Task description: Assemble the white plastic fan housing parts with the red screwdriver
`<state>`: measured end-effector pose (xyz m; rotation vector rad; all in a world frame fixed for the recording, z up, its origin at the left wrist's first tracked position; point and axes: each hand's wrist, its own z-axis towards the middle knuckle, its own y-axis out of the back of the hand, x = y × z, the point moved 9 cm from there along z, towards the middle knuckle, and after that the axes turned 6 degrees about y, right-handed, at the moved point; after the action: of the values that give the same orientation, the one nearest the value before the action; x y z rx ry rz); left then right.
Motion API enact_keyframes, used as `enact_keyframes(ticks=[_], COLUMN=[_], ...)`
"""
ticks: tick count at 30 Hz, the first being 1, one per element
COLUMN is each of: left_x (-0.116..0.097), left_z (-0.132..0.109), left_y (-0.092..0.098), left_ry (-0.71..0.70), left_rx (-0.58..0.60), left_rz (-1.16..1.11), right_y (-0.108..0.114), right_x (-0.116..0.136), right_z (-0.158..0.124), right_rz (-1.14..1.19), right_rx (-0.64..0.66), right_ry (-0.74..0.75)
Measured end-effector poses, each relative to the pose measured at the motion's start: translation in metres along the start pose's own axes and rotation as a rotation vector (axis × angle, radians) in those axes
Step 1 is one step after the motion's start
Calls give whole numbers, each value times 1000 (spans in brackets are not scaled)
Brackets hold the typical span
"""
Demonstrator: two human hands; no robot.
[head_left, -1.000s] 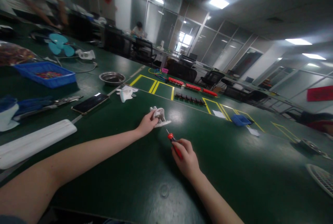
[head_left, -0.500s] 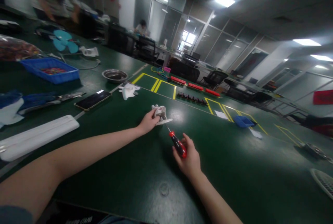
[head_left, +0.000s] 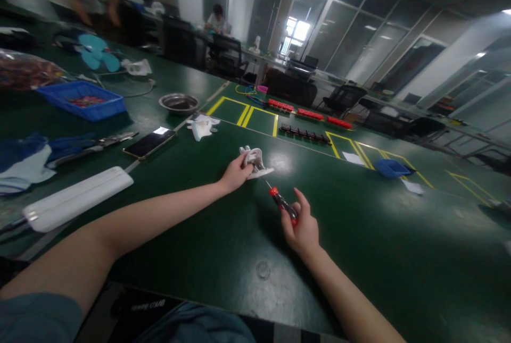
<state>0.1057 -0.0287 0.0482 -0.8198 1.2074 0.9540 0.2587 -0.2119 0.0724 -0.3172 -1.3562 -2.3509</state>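
My left hand (head_left: 236, 173) grips a white plastic housing (head_left: 259, 168) with an open, hollow side, held just over the green table. In my right hand (head_left: 304, 224) is a screwdriver (head_left: 281, 202) with a red and black handle, its thumb and fingers closed around the rear end and the index finger raised off it. The thin shaft points up and left at the housing. Its tip meets the lower edge of the housing or goes into it; I cannot tell which.
Left on the green table (head_left: 223, 236) are a white power strip (head_left: 82, 198), a phone (head_left: 149, 142), a blue tray (head_left: 85, 101), a metal bowl (head_left: 178, 102), white parts (head_left: 202, 126) and blue fan blades (head_left: 98, 52). Farther off lie a black strip (head_left: 304, 134) and a blue bin (head_left: 392, 167). People sit behind.
The view has tilted down, shifting the scene. My right hand has turned and its fingers have shifted on the screwdriver handle. The left hand still holds the housing.
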Motion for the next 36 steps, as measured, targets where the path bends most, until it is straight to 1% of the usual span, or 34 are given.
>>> enact_keyframes(ticks=[3,4,7,9,13,15,17,18,21,22,26,27,30,33,35,36], left_x=[-1,0,1,2,2,2,3,4,7,8,9,9,9,8,8,9], left_z=[0,0,1,1,1,1,1,2,3,3,2,1,0,0,1,2], left_y=[1,1,1,1,1,1,2,2,2,2,0,0,0,-1,-1,-1], left_ry=[-6,-4,5,7,7,-1,-5,-5,-9,-15,-35,-33,-19,-8,-7,-9], left_rx=[-11,-14,-22,-25,-15,-14,-11,-11,-17,-18,-26,-25,-11,2,-2,-5], left_rz=[23,35,75,96,101,99,100,102,111,120,170,174,169,149,137,132], right_y=[5,4,-3,-4,7,4,-2,-2,5,6,-5,-6,4,20,27,28], right_x=[-1,-1,-3,-4,1,2,0,-1,1,2,0,-1,4,16,24,27], right_z=[0,0,-1,-2,0,0,0,0,1,1,1,1,0,1,1,1], right_rz=[3,-6,-38,-43,-48,-52,-61,-65,-74,-64,40,69,105,36,-25,-43], right_rx=[-74,-71,9,18,-113,-78,-17,-15,-127,-145,-81,-85,-194,-345,-402,-409], right_ry=[18,23,12,-4,43,60,38,30,48,60,58,65,125,223,281,295])
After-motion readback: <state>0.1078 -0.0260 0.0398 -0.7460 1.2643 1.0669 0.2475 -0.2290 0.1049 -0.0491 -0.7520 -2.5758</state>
